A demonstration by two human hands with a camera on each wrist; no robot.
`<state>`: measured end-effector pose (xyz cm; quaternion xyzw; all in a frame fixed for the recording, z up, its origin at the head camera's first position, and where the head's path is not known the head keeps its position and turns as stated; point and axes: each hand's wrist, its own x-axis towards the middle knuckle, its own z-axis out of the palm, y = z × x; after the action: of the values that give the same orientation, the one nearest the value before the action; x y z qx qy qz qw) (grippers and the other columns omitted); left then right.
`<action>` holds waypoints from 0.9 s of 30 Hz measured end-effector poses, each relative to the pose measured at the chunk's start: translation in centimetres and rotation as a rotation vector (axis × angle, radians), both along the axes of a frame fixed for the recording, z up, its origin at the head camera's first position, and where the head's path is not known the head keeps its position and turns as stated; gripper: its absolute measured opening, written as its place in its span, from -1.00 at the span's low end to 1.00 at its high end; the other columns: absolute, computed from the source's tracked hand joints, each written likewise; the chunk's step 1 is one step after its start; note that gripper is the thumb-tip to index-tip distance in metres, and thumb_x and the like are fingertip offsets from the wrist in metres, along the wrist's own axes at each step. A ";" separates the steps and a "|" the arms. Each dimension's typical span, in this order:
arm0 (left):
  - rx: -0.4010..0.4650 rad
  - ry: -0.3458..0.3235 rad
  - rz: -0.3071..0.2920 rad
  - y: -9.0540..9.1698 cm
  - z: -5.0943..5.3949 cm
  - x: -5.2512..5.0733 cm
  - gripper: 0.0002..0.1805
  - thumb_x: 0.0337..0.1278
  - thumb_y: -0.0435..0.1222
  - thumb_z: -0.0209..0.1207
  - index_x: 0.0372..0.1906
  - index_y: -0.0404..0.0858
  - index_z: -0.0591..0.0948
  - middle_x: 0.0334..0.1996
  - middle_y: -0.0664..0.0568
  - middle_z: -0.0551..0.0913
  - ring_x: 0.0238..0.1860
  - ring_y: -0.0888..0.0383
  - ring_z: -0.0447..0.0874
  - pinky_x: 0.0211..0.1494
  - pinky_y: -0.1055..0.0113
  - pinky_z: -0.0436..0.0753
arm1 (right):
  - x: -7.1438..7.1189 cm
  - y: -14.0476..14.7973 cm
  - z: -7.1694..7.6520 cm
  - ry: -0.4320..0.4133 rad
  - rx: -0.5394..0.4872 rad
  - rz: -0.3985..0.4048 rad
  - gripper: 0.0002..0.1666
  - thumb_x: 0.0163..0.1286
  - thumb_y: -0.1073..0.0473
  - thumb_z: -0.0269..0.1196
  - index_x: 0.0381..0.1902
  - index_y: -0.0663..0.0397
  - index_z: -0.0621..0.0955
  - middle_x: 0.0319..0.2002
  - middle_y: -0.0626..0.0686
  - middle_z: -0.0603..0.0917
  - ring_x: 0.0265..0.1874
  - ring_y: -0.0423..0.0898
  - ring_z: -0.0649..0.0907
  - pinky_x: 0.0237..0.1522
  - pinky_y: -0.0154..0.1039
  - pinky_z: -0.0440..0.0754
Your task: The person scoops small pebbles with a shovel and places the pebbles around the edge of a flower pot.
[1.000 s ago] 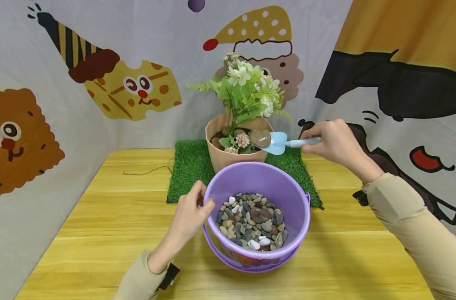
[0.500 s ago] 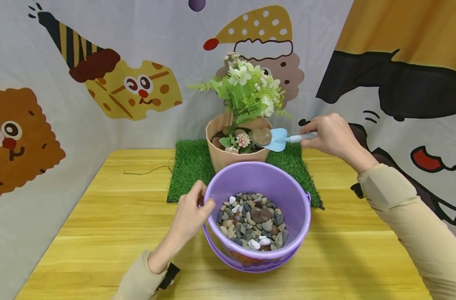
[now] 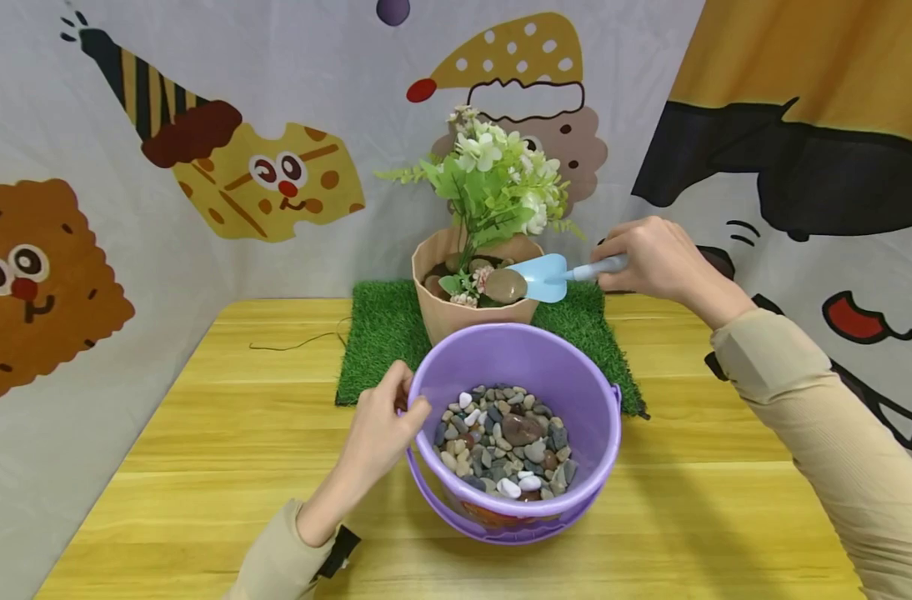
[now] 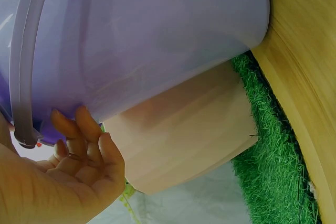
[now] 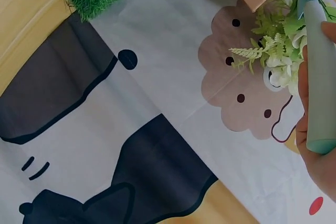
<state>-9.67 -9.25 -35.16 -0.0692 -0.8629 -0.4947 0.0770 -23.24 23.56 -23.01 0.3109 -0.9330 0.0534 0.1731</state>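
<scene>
My right hand (image 3: 654, 260) grips the handle of a light blue toy shovel (image 3: 548, 277), its blade tilted down over the right side of the flowerpot (image 3: 463, 318). At the blade's tip, among the pot's flowers, is a large smooth brown stone (image 3: 505, 286); whether it still touches the blade I cannot tell. My left hand (image 3: 381, 425) holds the left rim of a purple bucket (image 3: 512, 354), thumb on the near side. Pebbles (image 3: 501, 442) of grey, tan and white cover the bucket's bottom. In the right wrist view the shovel's handle (image 5: 321, 77) lies across my palm.
White flowers with green leaves (image 3: 493, 167) rise from the pot. Under the pot lies a green turf mat (image 3: 381, 342) on the wooden table (image 3: 223, 433). A thin dark wire (image 3: 294, 342) lies to the left. A printed cloth (image 3: 291, 50) hangs behind and at both sides.
My right hand has moved slightly left and up, and the shovel's blade tilts further down. The brown stone has slid left and down toward the pink flowers. The left hand and bucket stay put.
</scene>
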 end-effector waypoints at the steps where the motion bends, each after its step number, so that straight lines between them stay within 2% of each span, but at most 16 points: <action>1: 0.001 -0.001 0.000 0.0 0.0 0.0 -0.87 -0.07 -0.39 0.12 -0.45 -0.20 0.38 -0.61 0.00 0.56 -0.59 0.21 0.49 -0.61 0.46 0.55 | 0.0 0.0 0.0 0.002 0.001 0.002 -0.79 -0.05 0.24 0.39 -0.35 0.08 0.75 -0.42 0.03 0.72 -0.65 -0.16 0.46 -0.64 -0.31 0.38; 14: 0.009 -0.004 -0.003 0.0 0.0 0.0 -0.87 -0.07 -0.40 0.12 -0.44 -0.20 0.38 -0.59 -0.02 0.56 -0.58 0.21 0.50 -0.61 0.46 0.56 | 0.0 0.1 0.1 0.026 0.027 0.017 -0.76 -0.05 0.22 0.40 -0.33 0.09 0.75 -0.39 0.04 0.72 -0.61 -0.12 0.52 -0.61 -0.25 0.44; 22: 0.001 -0.009 0.002 0.0 -0.1 -0.1 -0.86 -0.08 -0.39 0.12 -0.45 -0.20 0.38 -0.60 -0.01 0.55 -0.58 0.21 0.49 -0.61 0.46 0.56 | 0.3 0.2 0.1 0.017 0.018 -0.033 -0.74 -0.04 0.21 0.39 -0.29 0.08 0.75 -0.43 0.02 0.69 -0.59 -0.12 0.50 -0.59 -0.25 0.41; 27: 0.004 -0.009 -0.001 0.0 -0.1 -0.1 -0.87 -0.08 -0.39 0.12 -0.44 -0.20 0.38 -0.61 0.00 0.55 -0.59 0.21 0.49 -0.61 0.46 0.55 | 0.6 0.2 -0.1 0.050 -0.001 -0.040 -0.77 -0.02 0.22 0.38 -0.31 0.06 0.75 -0.42 0.03 0.69 -0.57 -0.12 0.51 -0.57 -0.22 0.44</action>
<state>-9.73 -9.24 -35.23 -0.0672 -0.8623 -0.4965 0.0731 -22.66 23.78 -23.09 0.2932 -0.9345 0.0426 0.1975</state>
